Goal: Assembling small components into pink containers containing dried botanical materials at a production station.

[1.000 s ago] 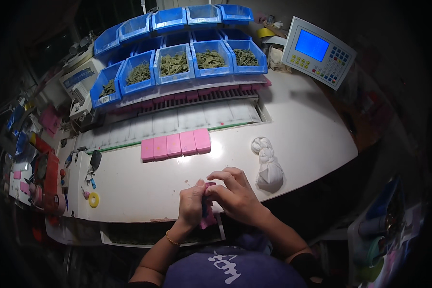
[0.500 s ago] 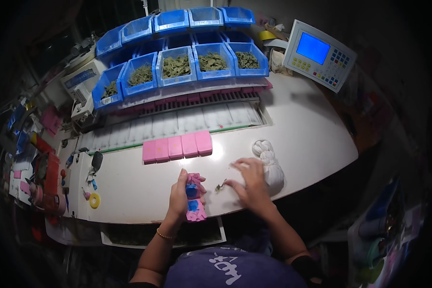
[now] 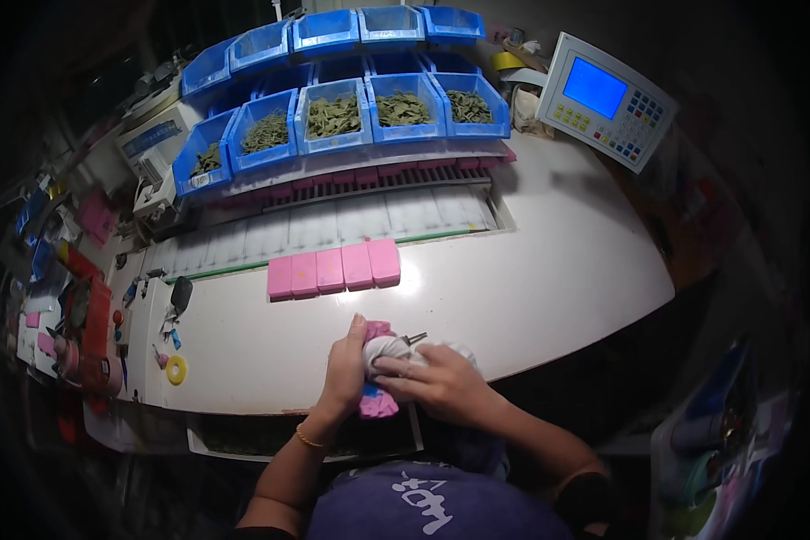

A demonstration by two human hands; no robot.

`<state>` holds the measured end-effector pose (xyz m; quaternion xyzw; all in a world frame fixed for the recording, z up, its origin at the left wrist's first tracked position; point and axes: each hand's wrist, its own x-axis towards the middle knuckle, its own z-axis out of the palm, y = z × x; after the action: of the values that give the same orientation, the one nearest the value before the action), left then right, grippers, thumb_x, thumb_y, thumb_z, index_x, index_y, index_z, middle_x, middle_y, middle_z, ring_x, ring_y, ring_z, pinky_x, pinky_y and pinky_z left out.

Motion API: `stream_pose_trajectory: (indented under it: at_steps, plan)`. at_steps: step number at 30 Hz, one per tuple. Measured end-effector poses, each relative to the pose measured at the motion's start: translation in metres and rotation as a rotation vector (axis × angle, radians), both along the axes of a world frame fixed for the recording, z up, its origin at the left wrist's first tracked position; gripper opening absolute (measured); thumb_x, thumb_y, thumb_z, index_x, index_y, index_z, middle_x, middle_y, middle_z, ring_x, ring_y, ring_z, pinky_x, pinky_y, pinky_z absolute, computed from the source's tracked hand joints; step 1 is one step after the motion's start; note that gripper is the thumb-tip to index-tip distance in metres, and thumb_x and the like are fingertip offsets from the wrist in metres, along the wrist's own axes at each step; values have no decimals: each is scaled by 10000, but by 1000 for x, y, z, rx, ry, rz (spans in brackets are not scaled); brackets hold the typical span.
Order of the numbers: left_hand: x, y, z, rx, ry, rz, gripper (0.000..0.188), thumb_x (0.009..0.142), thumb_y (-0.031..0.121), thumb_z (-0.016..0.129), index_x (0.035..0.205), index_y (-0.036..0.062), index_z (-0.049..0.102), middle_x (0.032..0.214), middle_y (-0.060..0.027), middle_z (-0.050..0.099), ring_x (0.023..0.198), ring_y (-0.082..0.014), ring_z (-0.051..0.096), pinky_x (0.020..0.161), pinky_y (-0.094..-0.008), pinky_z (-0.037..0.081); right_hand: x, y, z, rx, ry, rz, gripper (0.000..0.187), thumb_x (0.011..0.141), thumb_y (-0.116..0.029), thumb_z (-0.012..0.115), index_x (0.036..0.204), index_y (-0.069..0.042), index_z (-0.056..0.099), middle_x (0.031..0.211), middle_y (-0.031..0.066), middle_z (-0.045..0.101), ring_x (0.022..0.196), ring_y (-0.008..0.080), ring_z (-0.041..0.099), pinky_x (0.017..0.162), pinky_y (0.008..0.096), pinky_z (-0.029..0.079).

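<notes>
In my left hand [image 3: 344,369] lies a pink rubber mould [image 3: 380,407], its blue inner patch [image 3: 373,390] partly showing. My right hand [image 3: 445,382] is closed round a knotted white cloth bag [image 3: 389,349], whose twisted end is pressed against the mould. That bag and my fingers cover most of the mould's inner side. Just beyond the bag, by my right fingers, a small dark pronged piece [image 3: 416,338] shows; what it is I cannot make out. Several pink blocks [image 3: 330,270] stand side by side in a row farther back on the white table.
Blue bins [image 3: 335,126] rise at the back, several filled with dull green leaf-like pieces. A control panel [image 3: 607,99] with a blue screen stands at the back right. A yellow ring [image 3: 177,370] lies at the left. Below the table's front edge is an open drawer [image 3: 306,454].
My right hand has taken hold of the white cloth bag and brought it left, onto the mould. My left hand still holds the mould in nearly the same place.
</notes>
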<state>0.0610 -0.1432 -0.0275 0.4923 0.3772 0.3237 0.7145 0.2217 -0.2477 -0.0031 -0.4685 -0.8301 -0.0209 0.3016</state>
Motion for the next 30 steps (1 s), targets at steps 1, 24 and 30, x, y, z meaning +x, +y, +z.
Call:
stream_pose_trajectory:
  at_steps: [1,24,30]
  plan:
    - [3,1,-6,161,8,53,636,1054,467,304,1016,-67,648,802,-136,672,626,-204,671,547,-316,559,4,3,4,-53,-34,-15,353,725,-104,722,1069,-186,730,1271,-55,642,838,196,581,764,309,484]
    - [-16,-2,8,8,29,-56,612,1035,531,333,1077,-33,565,732,-125,604,539,-192,613,485,-308,508,56,-21,26,-330,354,-344,575,746,-16,608,1317,-82,589,1379,191,535,1123,306,502,1034,397,374]
    - [-10,-30,5,48,-83,-117,409,995,408,558,1078,8,586,759,-117,625,616,-186,654,536,-276,511,6,-6,-5,-238,435,-352,488,885,-231,706,1319,-57,566,1297,161,543,1155,299,475,1025,394,363]
